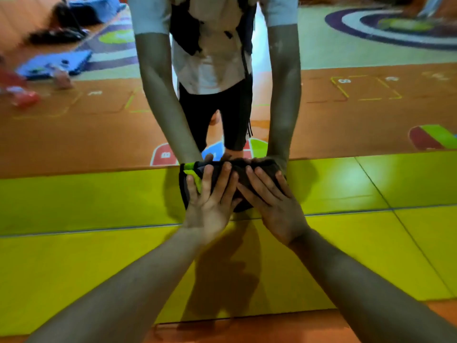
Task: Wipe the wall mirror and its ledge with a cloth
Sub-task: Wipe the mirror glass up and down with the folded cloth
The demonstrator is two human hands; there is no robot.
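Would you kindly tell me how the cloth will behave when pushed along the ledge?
Probably floppy: the cloth bunches under the left hand and right hand. It likely slides easily, since the ledge looks glossy. It seems light; flat hands alone pin it.

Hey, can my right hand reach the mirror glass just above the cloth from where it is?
Probably yes. The right hand presses the cloth at the foot of the mirror; nothing lies between it and the glass.

Dim light; soft glare and dark shadows on the yellow panel (346, 179); upper corners blurred, perhaps motion.
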